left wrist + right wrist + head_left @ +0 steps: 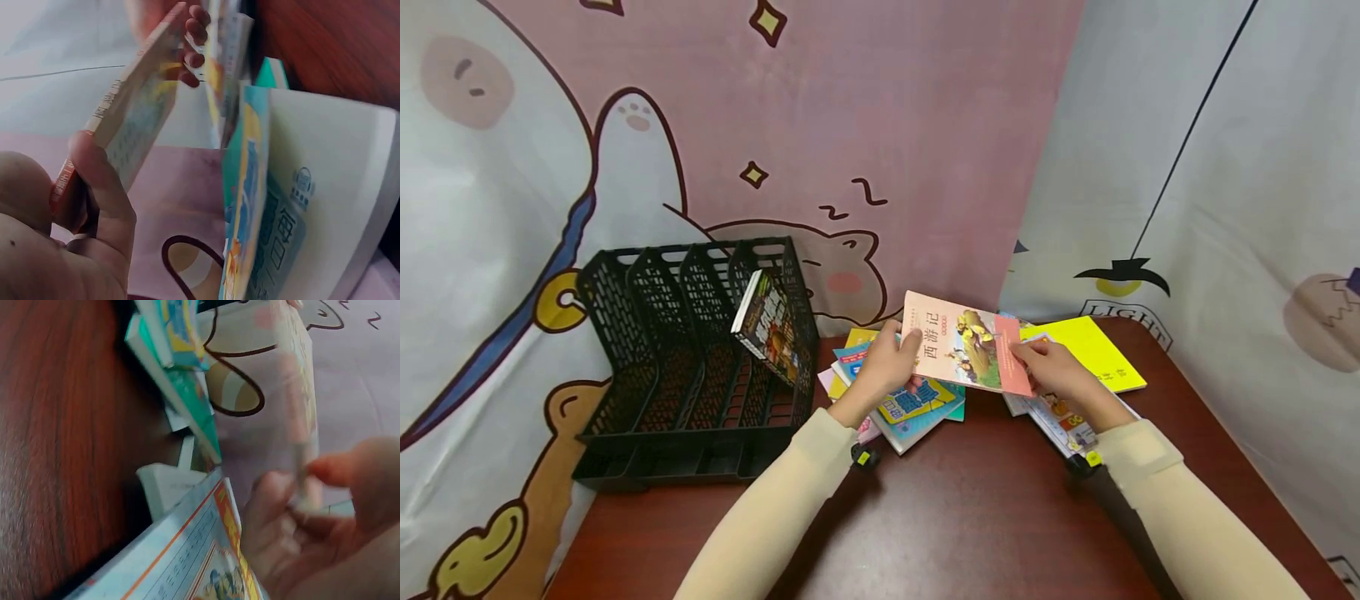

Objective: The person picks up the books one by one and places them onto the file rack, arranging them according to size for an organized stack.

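Note:
A pink-covered picture book [966,343] with a title and cartoon figures is held up over the table, its cover tilted up. My left hand [887,364] grips its left end, thumb on the cover. At the other end my right hand [1062,372] pinches the coral-red edge between thumb and fingers. In the left wrist view the book's spine [107,100] slants up from my thumb, with the right hand's fingertips [195,34] at its far end. The book [299,394] is blurred in the right wrist view.
A black slotted file rack [647,350] stands at the left, one dark-covered book [772,329] leaning in its right side. Below my left hand lies a loose pile of books [917,429]. A yellow book [1093,354] and others lie under my right hand on the reddish-brown table [970,517].

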`<state>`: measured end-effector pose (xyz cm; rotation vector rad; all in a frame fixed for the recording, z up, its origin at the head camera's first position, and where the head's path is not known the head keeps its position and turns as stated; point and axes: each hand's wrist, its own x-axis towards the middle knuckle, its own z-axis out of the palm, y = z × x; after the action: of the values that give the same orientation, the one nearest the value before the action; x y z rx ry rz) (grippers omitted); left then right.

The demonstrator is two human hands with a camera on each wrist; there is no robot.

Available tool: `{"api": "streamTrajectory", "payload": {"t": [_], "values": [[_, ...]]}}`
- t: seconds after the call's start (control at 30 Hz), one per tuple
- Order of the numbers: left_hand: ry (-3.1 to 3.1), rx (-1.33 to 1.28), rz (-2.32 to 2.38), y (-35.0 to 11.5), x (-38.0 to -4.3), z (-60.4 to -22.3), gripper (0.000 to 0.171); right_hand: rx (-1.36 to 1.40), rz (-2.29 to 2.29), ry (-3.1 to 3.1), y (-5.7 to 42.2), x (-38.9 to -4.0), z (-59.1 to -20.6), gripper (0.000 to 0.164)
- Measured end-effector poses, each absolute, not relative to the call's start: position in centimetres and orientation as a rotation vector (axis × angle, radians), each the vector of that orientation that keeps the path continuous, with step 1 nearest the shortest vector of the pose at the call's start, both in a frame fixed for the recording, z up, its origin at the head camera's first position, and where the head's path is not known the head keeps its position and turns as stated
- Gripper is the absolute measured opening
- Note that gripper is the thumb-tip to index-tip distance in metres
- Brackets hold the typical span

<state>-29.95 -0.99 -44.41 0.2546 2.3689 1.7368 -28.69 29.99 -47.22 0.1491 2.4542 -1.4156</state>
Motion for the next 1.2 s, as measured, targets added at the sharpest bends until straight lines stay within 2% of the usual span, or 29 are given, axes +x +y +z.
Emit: {"api": "streamTrajectory", "payload": {"t": [0.13, 0.4, 0.6, 0.9, 1.2], "values": [[2.292, 0.277, 1.853, -2.7, -29.2, -43.9, 0.034, -0.003, -1.596, 2.334, 29.3, -28.6, -46.4, 0.085], [2.246, 0.288, 1.913, -5.4, -27.3, -43.2, 0.038, -0.055, -1.934, 2.085, 25.9, -27.2, -44.1, 0.076], [2.217, 0.259, 1.913, -7.1, -26.0, -43.1, 0.041, -0.127, -2.004, 2.005, 23.8, -25.9, -43.7, 0.072], [2.313, 0.205, 1.869, -8.3, -26.7, -44.4, 0.043, -0.133, -1.975, 1.956, 22.2, -25.5, -44.7, 0.067], [2.156, 0.303, 1.829, -9.7, -27.7, -43.7, 0.045, -0.032, -1.946, 1.937, 23.4, -26.3, -44.3, 0.064]]}}
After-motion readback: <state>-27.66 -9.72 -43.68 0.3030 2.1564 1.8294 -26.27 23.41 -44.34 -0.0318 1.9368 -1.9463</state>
